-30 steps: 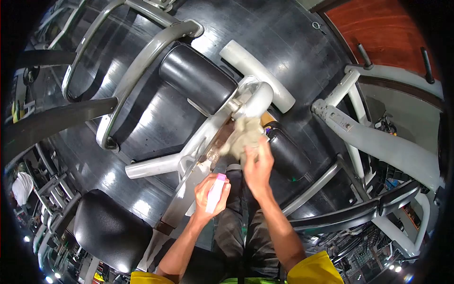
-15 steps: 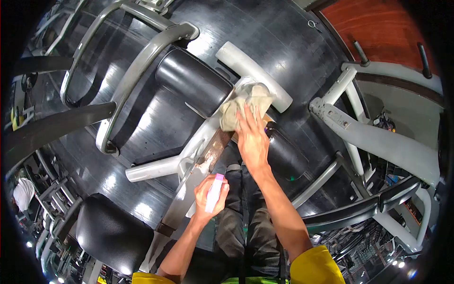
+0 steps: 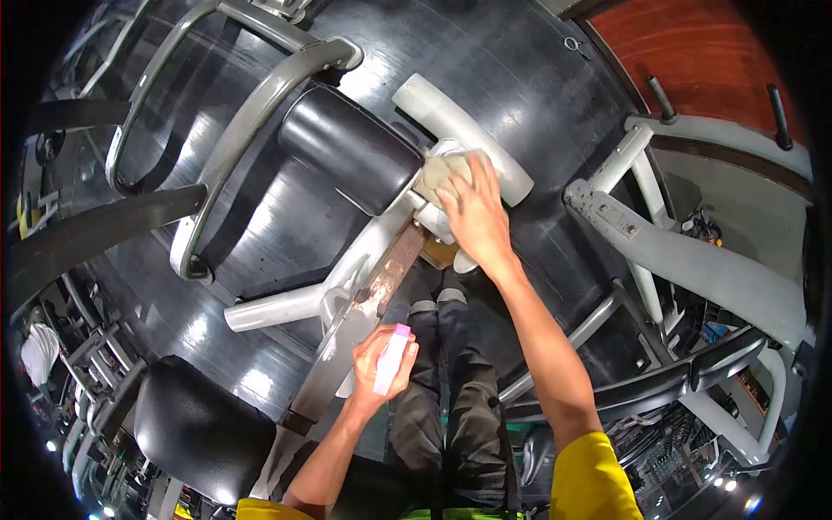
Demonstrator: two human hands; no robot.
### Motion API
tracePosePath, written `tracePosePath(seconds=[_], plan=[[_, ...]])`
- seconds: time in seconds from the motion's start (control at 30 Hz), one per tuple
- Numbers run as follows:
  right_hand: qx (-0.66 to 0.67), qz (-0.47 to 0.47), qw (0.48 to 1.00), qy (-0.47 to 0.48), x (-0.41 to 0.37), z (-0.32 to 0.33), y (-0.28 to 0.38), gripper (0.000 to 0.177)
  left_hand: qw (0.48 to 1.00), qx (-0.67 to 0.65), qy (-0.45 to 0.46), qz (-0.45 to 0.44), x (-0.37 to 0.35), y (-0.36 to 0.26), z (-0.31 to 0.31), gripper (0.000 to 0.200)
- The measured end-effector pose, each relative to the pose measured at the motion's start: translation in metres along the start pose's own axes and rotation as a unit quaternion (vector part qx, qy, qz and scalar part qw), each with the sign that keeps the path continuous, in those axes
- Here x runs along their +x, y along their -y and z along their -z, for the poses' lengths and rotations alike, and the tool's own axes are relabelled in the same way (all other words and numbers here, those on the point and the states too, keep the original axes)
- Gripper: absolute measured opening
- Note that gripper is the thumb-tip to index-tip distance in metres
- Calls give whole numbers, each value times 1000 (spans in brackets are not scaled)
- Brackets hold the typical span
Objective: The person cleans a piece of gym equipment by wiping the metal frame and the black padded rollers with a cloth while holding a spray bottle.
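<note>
Head view: looked steeply down on a grey gym machine (image 3: 364, 251) standing on a black rubber floor (image 3: 529, 78). Pressed the right hand (image 3: 475, 217) flat on a crumpled beige cloth (image 3: 436, 176), palm down, fingers stretched out and slightly spread, pinching nothing. Had the cloth lying at the upper end of the machine's central beam (image 3: 334, 342), just beside the black roller pad (image 3: 347, 147) and touching the short grey crossbar (image 3: 425, 97) behind it. Covered most of the cloth with the hand and left only its upper left part showing.

Gripped a small white spray bottle (image 3: 392, 357) with a pink top in the left hand (image 3: 377, 364), fingers curled round its body, bottle roughly upright. Held it low in the view, well apart from the cloth, just beside the lower stretch of the beam. Showed a rusty brown strip (image 3: 392, 269) along the beam between the two hands.

Wore dark trousers (image 3: 442, 390) and a yellow sleeve (image 3: 589, 477) on the right arm. Took in a black seat pad (image 3: 204, 425) at lower left and another grey machine frame (image 3: 693, 260) off to the right.
</note>
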State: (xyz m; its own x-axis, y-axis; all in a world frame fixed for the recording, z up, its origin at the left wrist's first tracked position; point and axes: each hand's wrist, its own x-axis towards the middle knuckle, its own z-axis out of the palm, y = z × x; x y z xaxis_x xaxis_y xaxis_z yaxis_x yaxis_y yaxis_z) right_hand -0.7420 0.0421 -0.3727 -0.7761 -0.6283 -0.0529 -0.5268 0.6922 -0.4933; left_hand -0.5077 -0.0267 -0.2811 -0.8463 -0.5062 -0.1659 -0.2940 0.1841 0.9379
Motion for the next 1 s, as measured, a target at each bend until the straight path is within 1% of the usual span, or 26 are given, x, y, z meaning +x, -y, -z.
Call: tracePosePath(seconds=[0.03,0.07,0.13,0.17,0.2,0.23,0.3,0.33,0.4,0.43,0.47,0.5,0.53,0.57,0.6,0.63,0.67,0.7,0.73,0.8,0.83,0.87,0.93,0.97,1.0], plan=[[-6,-4,1000,1,14,-4,-5,36,1000,0,2,-1,1,-1,0,12],[-5,-4,1000,0,30,-10,-15,36,1000,3,3,-10,2,-1,0,11],[-20,-77,994,72,58,-27,-42,39,1000,10,1,-13,1,-2,2,10],[43,-135,980,140,76,-37,-62,41,1000,12,2,-8,1,-2,4,11],[105,-191,954,204,93,-44,-82,44,1000,13,5,-5,2,-1,4,12],[107,-191,954,204,106,-48,-95,44,1000,14,4,-4,2,-1,4,12],[146,-230,909,316,125,-59,-113,39,999,24,8,-19,-1,-1,5,15],[162,-214,890,368,134,-62,-122,44,999,28,5,-19,-1,-1,5,15],[159,-285,853,408,143,-76,-135,53,1000,1,13,-2,-1,-3,5,15],[160,-282,853,408,144,-85,-146,53,1000,8,19,10,-3,-3,5,15],[150,-303,840,424,143,-95,-156,58,1000,8,17,11,-7,-4,5,15],[140,-320,830,435,147,-106,-167,62,999,-18,16,36,-7,-4,5,15],[141,-315,832,433,148,-118,-179,62,997,-42,15,61,-7,-2,5,15],[195,-348,810,429,141,-133,-193,63,995,-70,4,70,-11,-1,3,16],[247,-379,785,424,136,-147,-202,63,995,-68,-1,71,-10,-1,3,16],[246,-375,785,427,133,-162,-207,63,997,-53,19,56,-8,-3,3,16],[280,-404,778,393,128,-173,-214,62,998,-39,41,41,-7,-3,4,16],[312,-433,767,357,123,-177,-220,61,997,-31,49,46,-10,-1,2,17],[308,-436,765,359,118,-165,-213,61,997,-35,50,50,-10,0,2,17],[373,-432,738,360,116,-130,-190,61,995,-22,77,58,-10,2,0,17],[417,-424,723,351,113,-115,-182,56,994,-15,84,66,-10,2,-1,17],[414,-422,727,350,107,-108,-183,56,994,-18,81,64,-10,2,-2,17],[445,-289,792,302,87,-96,-189,54,992,-7,104,71,-11,-1,-3,16],[422,-264,817,292,78,-88,-190,53,991,-4,108,75,-12,-3,-4,16],[431,-243,832,249,69,-63,-169,52,991,-5,108,74,-13,-6,-4,16]])
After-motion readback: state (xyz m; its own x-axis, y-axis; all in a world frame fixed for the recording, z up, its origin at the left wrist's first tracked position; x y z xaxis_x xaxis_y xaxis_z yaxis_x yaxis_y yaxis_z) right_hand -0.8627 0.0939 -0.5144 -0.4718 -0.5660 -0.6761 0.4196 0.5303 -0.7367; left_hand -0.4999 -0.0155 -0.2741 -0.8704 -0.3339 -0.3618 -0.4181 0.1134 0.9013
